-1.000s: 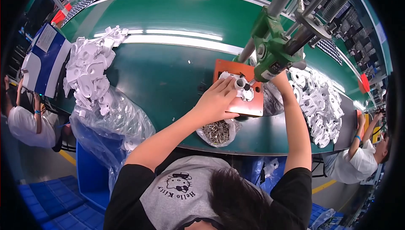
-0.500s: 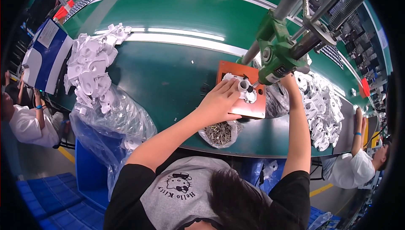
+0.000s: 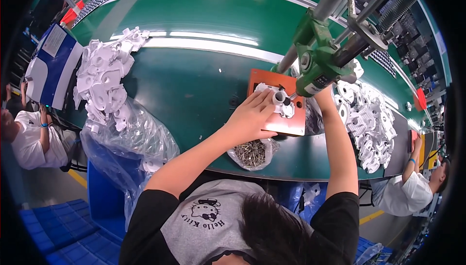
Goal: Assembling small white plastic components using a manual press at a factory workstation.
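Note:
A white plastic part with a round ring and dark pieces on it sits on an orange fixture plate. My left hand holds this part from its left side, fingers laid over it and the thumb low by the plate's front edge. Over the part's right side stands the head of a green hand press, its thin tip close to the part. My right hand is up behind the press head, which hides its fingers; what it touches cannot be seen.
An open bag of small metal pins or screws lies before the plate. White plastic parts are heaped at right and left, the left heap beside a clear plastic bag. A blue bin stands below. Co-workers sit at both sides.
My right forearm and hand have shifted a little to the left behind the press head. My left hand and the white part stay almost still.

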Available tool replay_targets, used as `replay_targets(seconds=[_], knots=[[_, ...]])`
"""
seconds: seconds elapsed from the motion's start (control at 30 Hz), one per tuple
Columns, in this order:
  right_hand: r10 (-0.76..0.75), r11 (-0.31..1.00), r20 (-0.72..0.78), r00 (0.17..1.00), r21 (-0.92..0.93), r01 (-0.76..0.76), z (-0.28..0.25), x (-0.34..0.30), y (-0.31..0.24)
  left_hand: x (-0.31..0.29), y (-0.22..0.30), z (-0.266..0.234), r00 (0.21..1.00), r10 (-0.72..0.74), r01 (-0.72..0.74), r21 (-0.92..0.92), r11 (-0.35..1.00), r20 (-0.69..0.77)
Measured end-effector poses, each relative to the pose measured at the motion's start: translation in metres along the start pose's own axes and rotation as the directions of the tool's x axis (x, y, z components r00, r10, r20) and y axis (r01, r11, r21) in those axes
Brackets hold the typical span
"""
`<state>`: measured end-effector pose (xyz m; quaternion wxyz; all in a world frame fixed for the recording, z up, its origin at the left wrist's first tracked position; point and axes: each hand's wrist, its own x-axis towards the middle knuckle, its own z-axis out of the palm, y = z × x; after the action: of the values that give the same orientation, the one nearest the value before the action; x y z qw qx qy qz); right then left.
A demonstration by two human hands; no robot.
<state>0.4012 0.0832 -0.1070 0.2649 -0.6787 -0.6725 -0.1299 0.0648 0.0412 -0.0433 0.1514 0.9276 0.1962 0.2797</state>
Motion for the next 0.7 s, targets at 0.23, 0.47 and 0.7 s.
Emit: replay_targets(seconds=[0.23,0.47,0.7], knots=[[0.020,0.983,0.133,0.991,0.178,-0.043,-0.017,-0.001,0.048,0.003,0.002,0.002,1.000,0.019,-0.019,-0.023,1.000,-0.004],[0.307,0.368,0.463,0.832,0.748,-0.552,-0.110,-0.023,-0.126,-0.003,-0.002,-0.001,0.999,0.023,-0.023,-0.004,1.000,-0.041],[0.360,0.572,0.321,0.876,0.665,-0.479,-0.091,-0.044,-0.149,0.000,0.000,0.001,0.998,0.021,-0.023,-0.034,0.999,-0.057]])
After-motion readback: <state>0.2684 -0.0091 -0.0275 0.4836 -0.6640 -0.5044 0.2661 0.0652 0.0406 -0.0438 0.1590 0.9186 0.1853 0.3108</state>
